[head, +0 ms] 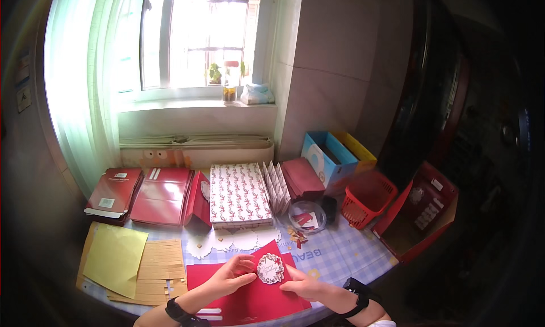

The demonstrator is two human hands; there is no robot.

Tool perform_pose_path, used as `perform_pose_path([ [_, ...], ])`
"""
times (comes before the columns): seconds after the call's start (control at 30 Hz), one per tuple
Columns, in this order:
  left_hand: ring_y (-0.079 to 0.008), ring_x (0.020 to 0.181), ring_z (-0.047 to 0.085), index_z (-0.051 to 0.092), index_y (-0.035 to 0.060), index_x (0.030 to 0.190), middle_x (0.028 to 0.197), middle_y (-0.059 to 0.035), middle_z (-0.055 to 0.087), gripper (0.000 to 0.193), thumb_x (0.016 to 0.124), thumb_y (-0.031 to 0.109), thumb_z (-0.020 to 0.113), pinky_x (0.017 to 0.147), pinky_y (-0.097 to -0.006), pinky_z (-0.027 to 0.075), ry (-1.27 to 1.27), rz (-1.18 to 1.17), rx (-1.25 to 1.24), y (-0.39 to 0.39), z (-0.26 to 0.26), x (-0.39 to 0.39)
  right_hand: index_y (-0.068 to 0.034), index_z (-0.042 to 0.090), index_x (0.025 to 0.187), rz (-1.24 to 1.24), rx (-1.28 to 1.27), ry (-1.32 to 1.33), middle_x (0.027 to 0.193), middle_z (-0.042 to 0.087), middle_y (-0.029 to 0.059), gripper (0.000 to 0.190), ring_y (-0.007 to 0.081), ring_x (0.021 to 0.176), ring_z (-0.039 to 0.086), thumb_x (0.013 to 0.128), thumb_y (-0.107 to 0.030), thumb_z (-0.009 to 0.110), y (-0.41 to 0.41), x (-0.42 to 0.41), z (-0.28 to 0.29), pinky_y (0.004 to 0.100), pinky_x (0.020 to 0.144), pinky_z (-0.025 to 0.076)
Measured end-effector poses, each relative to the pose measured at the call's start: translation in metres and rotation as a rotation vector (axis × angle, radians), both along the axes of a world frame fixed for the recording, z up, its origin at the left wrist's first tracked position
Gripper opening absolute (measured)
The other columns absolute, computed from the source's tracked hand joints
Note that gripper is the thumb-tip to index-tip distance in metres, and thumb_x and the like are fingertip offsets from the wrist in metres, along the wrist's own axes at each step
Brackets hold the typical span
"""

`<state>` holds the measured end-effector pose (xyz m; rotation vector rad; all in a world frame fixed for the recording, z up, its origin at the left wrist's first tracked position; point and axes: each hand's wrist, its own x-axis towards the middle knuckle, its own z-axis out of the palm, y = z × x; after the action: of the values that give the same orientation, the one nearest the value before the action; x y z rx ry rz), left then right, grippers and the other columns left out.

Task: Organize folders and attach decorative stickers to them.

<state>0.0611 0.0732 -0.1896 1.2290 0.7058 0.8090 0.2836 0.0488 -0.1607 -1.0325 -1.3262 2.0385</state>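
Note:
A red paper wallet (213, 284) lies before me at the table's front edge. From it rises a red paper flap (270, 248) bearing a round, white wreath-printed tag (271, 268). My right hand (303, 282) grips the flap's right side, thumb in front and fingers behind. At the flap's left edge is my left hand (236, 274), its fingers curved and thumb pointing at the tag; whether it pinches the paper cannot be told. Beyond my hands lie white scalloped cut-outs (238, 238) carrying small tan squares.
Behind stand stacked red wallets (159, 195), a patterned box stack (240, 195), folded patterned pieces (279, 188) and a clear round tub (306, 216). A red basket (364, 208) and open carton (408, 233) occupy the right. Yellow paper (117, 257) overlies tan adhesive strips (157, 263) left.

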Motion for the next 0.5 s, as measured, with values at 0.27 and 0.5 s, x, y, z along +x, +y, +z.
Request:
perform_pose_path([
  [0.27,-0.0256,0.1,0.049,0.049,0.0003,0.104,0.104,-0.0134,0.051,0.044,0.066,0.005,0.069,0.088,-0.0345,0.038,0.416,0.801,0.931,0.019,0.038,-0.047,-0.003,0.019,0.137,-0.126,0.173,0.401,0.128,0.043,0.0112,0.063,0.0183,0.116,0.043,0.08,0.006,0.045,0.027,0.028,0.032,0.033,0.099,0.032],
  [0.5,-0.0255,0.118,0.036,0.016,0.0007,0.136,0.133,-0.0183,0.028,0.082,0.073,0.01,0.067,0.098,-0.0369,0.032,0.058,0.645,0.458,0.024,0.025,-0.056,-0.002,0.038,0.128,-0.11,0.443,0.435,0.12,0.049,0.0064,0.049,0.0119,0.11,0.046,0.081,0.006,0.049,0.084,0.007,0.024,0.0262,0.093,0.035],
])
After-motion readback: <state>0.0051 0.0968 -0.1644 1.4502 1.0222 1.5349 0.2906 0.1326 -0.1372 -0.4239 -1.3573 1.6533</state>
